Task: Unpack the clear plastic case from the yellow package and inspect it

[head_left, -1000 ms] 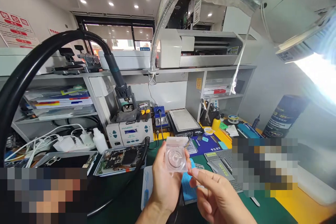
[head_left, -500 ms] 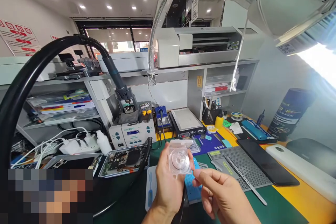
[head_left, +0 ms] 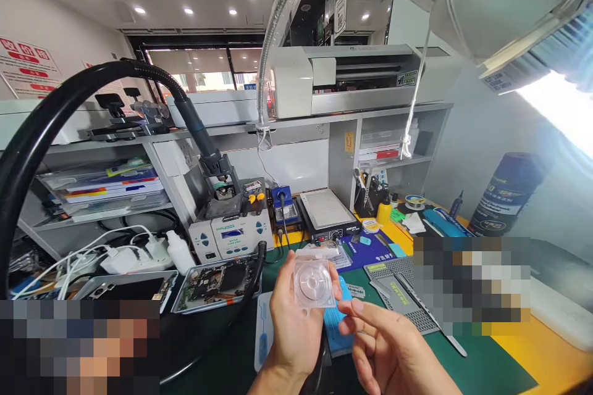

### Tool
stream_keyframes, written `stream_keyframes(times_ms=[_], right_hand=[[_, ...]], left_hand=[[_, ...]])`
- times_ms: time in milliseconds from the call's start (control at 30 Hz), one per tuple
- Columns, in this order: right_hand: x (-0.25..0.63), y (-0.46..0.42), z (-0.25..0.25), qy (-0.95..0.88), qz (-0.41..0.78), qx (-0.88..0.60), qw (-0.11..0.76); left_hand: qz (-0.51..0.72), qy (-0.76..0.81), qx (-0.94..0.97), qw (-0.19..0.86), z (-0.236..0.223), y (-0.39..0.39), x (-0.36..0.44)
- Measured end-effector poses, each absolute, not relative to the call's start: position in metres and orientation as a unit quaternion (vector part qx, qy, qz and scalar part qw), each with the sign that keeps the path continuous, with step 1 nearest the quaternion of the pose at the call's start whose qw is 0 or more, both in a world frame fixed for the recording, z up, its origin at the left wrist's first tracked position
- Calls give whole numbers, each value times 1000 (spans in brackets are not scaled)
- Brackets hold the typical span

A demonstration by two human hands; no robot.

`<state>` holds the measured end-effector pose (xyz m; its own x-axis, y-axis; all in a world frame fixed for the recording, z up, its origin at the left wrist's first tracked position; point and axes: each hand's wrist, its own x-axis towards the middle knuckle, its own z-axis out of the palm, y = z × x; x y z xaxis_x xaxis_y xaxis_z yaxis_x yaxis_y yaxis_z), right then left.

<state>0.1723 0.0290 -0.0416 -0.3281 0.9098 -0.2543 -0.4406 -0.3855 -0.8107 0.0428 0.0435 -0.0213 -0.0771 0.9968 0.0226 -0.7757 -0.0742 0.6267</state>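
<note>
My left hand (head_left: 290, 330) holds up a small clear plastic case (head_left: 314, 281) with a round moulded recess, gripping its left edge with fingers and thumb. The case's lid stands slightly open at the top. My right hand (head_left: 393, 352) is just right of it, fingers curled, with the fingertips close to the case's lower right corner; whether they touch it is unclear. Under the hands lie a blue pry tool (head_left: 336, 321) and a white card (head_left: 262, 336) on the green mat (head_left: 486, 370).
A hot-air rework station (head_left: 229, 231) with a thick black hose (head_left: 69, 111) stands at the left rear. An opened phone (head_left: 215, 281) lies in a tray. A heating plate (head_left: 324, 213), tool holder (head_left: 368, 197), metal grid (head_left: 407, 299) and dark canister (head_left: 503, 194) sit to the right.
The clear case has sunk slightly and tilted in my left hand. My right hand's fingertips stay near its lower right corner. The view has shifted a little.
</note>
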Motion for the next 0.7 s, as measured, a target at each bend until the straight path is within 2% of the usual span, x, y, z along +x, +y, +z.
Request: stream_keyframes(times_ms=[433, 700], right_hand=[[159, 34, -46, -379, 667, -396, 505], [154, 37, -39, -413, 610, -458, 497]], left_hand=[[697, 276, 241, 616, -26, 43, 43], [700, 280, 245, 610, -29, 43, 44]])
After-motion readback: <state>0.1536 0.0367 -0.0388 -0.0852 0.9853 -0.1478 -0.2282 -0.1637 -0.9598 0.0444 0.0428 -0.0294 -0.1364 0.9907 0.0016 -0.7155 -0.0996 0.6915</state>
